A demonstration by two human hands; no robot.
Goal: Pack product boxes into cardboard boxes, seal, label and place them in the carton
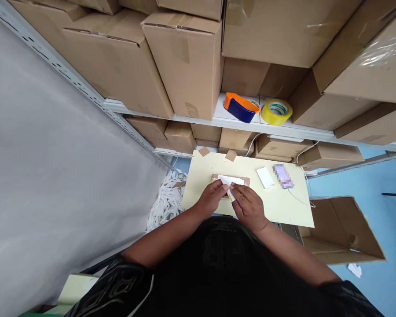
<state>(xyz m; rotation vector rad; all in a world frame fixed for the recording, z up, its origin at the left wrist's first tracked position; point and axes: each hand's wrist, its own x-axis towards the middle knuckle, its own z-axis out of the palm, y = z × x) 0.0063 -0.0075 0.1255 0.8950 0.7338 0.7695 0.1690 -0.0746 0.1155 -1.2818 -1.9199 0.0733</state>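
My left hand (212,196) and my right hand (248,206) meet over a small brown cardboard packet (242,180) that lies on a pale yellow table (284,207). Both hands pinch a small white slip with a yellow edge (231,193) between their fingertips, right at the near side of the packet. A white label (233,179) lies on top of the packet. A white card (265,177) and a blurred purple item (283,175) with a thin white cable lie to the right of my hands.
A metal shelf (218,118) behind the table carries big cardboard boxes (185,57), an orange and blue tape dispenser (240,107) and a yellow tape roll (276,111). White paper scraps (166,202) lie on the floor at left. An open carton (343,231) stands at right.
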